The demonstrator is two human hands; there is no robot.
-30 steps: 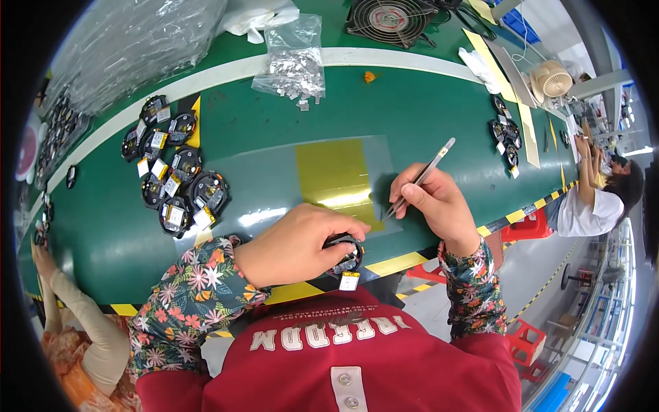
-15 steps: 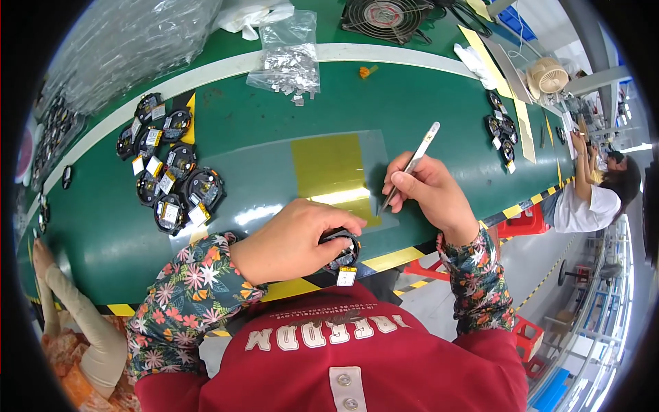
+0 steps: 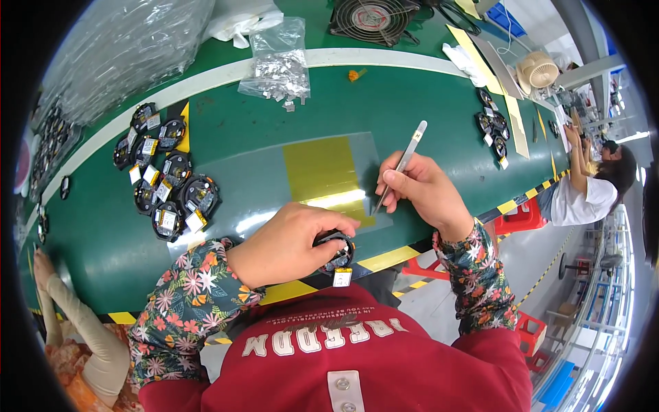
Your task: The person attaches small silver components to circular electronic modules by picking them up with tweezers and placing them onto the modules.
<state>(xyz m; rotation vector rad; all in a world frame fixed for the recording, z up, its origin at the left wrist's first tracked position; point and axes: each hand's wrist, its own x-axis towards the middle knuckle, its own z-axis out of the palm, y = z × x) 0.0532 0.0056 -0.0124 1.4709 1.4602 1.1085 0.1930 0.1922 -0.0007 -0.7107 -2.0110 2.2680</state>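
Observation:
My left hand [image 3: 288,240] is closed around a round black device housing [image 3: 341,254] at the table's near edge, thumb across it. A small white battery pack with a yellow end [image 3: 342,277] hangs out of the housing on the near side. In my right hand [image 3: 429,192] is a pair of silver tweezers [image 3: 411,149], gripped like a pen. Their tips point down at the table beside a clear sheet [image 3: 254,185]. A yellow translucent film square [image 3: 319,168] lies on that sheet, just beyond the housing.
Several black housings with batteries [image 3: 165,172] cluster at left, and more [image 3: 493,125] at right. A bag of small metallic pieces [image 3: 278,65], a black fan [image 3: 374,19] and clear plastic packaging [image 3: 130,48] are at the back. Co-workers sit on both sides.
The whole view has shifted slightly. Both hands keep their hold on the housing and the tweezers, in nearly the same places.

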